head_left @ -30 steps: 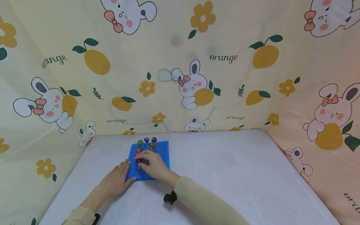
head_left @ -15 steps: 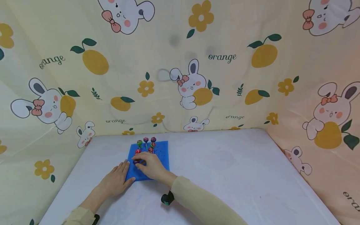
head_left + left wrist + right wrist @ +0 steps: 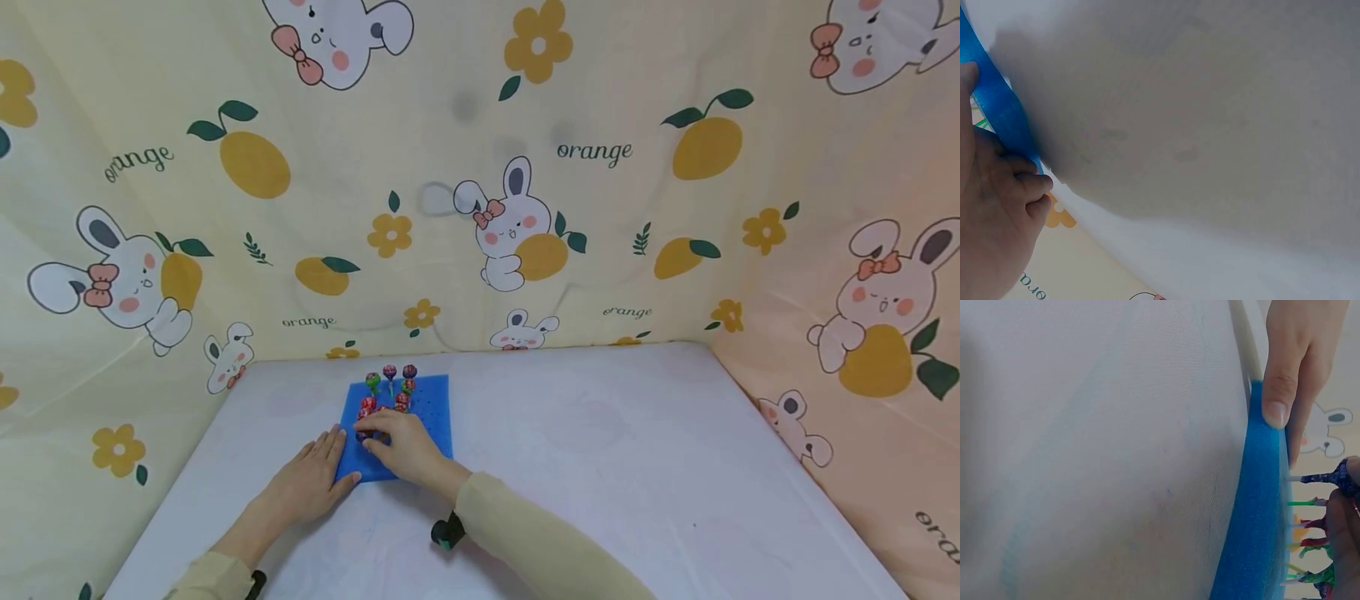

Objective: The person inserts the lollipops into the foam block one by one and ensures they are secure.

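A thick blue foam board (image 3: 431, 400) with small holes lies on the table, several wrapped lollipops standing in it on their sticks. My left hand (image 3: 311, 479) rests against the board's left side and near corner, fingers fairly straight; the thumb (image 3: 1275, 406) presses the front face in the right wrist view. With thumb and fingers my right hand (image 3: 405, 442) pinches a dark purple-wrapped lollipop (image 3: 1334, 477), whose stick meets the board's top. A green lollipop (image 3: 373, 380) and a red one (image 3: 367, 403) stand behind it. The right hand partly hides other lollipops.
A white-covered table (image 3: 600, 467) spreads to the right of the board. Printed cloth (image 3: 450, 150) with rabbits and oranges hangs at the back and sides. A dark device (image 3: 447, 532) is strapped at the right wrist.
The right hand has shifted slightly left and lower with the purple lollipop between its fingers. More of a red lollipop behind it shows. The left hand stays at the board's edge.
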Tool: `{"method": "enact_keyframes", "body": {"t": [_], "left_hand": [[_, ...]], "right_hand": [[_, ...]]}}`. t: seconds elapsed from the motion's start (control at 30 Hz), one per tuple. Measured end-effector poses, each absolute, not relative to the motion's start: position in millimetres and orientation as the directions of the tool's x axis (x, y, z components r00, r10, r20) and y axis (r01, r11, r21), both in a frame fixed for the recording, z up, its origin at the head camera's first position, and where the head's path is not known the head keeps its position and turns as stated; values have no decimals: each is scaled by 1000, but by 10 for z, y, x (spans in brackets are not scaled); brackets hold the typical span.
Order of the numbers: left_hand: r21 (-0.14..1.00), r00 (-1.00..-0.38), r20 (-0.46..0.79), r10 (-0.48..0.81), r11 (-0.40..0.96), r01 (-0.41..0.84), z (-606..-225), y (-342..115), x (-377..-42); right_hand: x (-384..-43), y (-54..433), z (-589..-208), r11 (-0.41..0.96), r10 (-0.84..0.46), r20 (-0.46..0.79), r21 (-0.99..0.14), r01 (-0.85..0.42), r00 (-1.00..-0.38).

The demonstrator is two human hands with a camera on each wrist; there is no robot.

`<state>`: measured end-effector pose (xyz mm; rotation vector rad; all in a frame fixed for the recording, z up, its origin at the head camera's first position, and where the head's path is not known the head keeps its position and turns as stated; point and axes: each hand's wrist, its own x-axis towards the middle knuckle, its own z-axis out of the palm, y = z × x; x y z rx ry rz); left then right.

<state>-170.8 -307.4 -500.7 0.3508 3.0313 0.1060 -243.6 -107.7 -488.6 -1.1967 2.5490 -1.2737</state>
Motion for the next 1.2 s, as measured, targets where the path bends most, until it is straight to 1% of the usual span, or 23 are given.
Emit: {"method": "enact_keyframes", "body": {"t": [0.4,0.7,0.83,1.07,1.2], "left_hand": [[91,-969,-81,233,970,226,-5021,-3118,-1704],[94,-970,-74,230,970,223,-5075,-3157,-1742],[87,-974,-68,218,973,212,-5081,-3180,-1744],[93,-978,17,206,974,206,-4973,-3197,-1760],[95,-983,31,180,979,182,-4906,-3194,-1767]], "right_hand": [[-2407,-1088,-4888,356,-681,284,-677,-645,-674],[-2422,-1029,-4870,347,-686,273,-692,-633,-675],[-2419,-946,-4865,348,-670,285,-696,-628,-686],[-2451,-678,-4777,338,-636,300,-720,-606,-711],[-2472,-469,-4710,371,-615,297,-708,-601,-730]]}}
